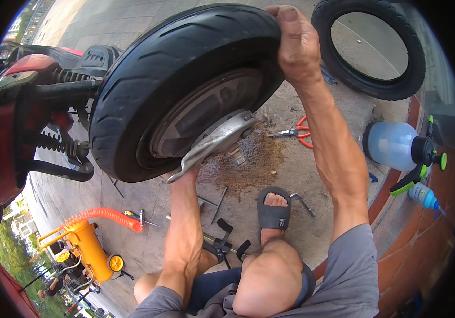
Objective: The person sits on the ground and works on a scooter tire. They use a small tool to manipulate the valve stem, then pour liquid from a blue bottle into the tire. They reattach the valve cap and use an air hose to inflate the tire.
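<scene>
A black-tyred scooter wheel (pixel 195 51) stands tilted before me, beside the swingarm end of a red scooter (pixel 2 143). My right hand (pixel 297 43) grips the tyre at its upper right, thumb on the near side. Low at the wheel, my left hand (pixel 183 175) reaches up behind a cast metal plate (pixel 215 135) with an arm, mounted at the hub. Its fingers are hidden there, so I cannot tell their hold. A metal axle end (pixel 240 157) sticks out below the plate.
Red-handled pliers (pixel 301 131), a T-handle wrench (pixel 218 204), an L-shaped wrench (pixel 305 204) and a screwdriver (pixel 138 217) lie on the paving. A loose tyre (pixel 416 67) and a pump sprayer (pixel 390 145) are at right. Left stands a yellow air compressor (pixel 90 252) with an orange coiled hose (pixel 110 214).
</scene>
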`<state>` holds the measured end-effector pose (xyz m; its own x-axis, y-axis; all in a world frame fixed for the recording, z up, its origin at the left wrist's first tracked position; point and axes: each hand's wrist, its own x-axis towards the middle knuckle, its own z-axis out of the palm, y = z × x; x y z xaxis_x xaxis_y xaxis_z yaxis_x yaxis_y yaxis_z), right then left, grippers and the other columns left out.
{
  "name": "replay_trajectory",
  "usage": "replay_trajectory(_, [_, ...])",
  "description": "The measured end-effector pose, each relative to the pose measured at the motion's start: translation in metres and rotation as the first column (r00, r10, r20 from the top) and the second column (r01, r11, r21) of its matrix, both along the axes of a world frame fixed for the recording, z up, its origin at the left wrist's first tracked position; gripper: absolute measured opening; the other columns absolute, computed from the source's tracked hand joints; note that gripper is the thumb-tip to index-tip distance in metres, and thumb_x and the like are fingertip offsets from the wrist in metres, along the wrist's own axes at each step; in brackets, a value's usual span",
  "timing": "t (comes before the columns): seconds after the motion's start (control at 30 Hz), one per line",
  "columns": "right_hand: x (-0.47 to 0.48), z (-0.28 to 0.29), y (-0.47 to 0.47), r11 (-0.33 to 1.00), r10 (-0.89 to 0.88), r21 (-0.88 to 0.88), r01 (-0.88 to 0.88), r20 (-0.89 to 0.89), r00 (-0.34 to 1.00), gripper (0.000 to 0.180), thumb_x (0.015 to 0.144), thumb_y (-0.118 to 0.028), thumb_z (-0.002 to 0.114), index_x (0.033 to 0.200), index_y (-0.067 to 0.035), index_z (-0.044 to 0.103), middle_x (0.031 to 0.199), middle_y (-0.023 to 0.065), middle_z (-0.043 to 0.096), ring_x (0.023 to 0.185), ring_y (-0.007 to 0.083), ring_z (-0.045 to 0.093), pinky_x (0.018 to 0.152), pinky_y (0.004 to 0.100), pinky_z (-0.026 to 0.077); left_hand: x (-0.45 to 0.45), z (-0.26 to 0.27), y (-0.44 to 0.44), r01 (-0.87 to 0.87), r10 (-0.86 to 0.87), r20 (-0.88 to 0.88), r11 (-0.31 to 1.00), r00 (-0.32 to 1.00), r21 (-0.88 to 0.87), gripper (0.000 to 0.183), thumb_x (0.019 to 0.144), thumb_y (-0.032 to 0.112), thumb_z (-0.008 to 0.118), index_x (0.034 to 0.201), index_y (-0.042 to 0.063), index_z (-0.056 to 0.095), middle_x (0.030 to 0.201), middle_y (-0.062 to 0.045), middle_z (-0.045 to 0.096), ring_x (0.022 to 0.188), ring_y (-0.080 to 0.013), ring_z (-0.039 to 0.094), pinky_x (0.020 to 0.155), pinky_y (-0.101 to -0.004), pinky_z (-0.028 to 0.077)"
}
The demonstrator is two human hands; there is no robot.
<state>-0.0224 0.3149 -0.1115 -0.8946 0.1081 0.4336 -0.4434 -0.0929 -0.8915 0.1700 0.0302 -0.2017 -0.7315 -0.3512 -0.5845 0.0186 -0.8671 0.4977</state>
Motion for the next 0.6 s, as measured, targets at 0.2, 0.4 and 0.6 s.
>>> replay_trajectory(0.2, [0.021, 0.071, -0.028, 0.979, 0.101, 0.175, -0.099, 0.0, 0.995, 0.071, 0.081, -0.066, 0.069, 0.096, 0.003, 0.066, 0.082, 0.0153, 0.069, 0.081, 0.0251, 0.068, 0.073, 0.0343, 0.053, -0.003, -0.01, 0.06, -0.199, 0.138, 0.302, 0.963, 0.943, 0.181, 0.058, 0.1, 0.048, 0.036, 0.141, 0.01, 0.048, 0.154, -0.012, 0.039, 0.141, -0.032, 0.036, 0.119, -0.0535, 0.024])
replay_trajectory(0.4, [0.049, 0.129, -0.047, 0.798, 0.12, 0.582, 0.158, -0.41, 0.904, 0.062, 0.08, -0.06, 0.07, 0.093, 0.001, 0.065, 0.078, 0.0211, 0.067, 0.073, 0.0357, 0.067, 0.068, 0.0441, 0.055, 0.004, -0.018, 0.11, -0.231, 0.127, 0.34, 0.929, 0.932, 0.288, 0.057, 0.099, 0.048, 0.037, 0.14, 0.01, 0.049, 0.153, -0.012, 0.04, 0.139, -0.0325, 0.038, 0.118, -0.0543, 0.025])
replay_trajectory(0.6, [0.064, 0.178, -0.076, 0.456, 0.465, 0.884, -0.101, -0.14, 0.874, 0.036, 0.087, -0.042, 0.07, 0.104, -0.01, 0.073, 0.103, 0.0051, 0.072, 0.098, 0.0238, 0.067, 0.083, 0.0378, 0.049, 0.011, -0.029, 0.141, -0.22, 0.112, 0.295, 0.905, 0.949, 0.365, 0.057, 0.099, 0.048, 0.038, 0.138, 0.009, 0.051, 0.152, -0.013, 0.041, 0.138, -0.0329, 0.039, 0.117, -0.0551, 0.025])
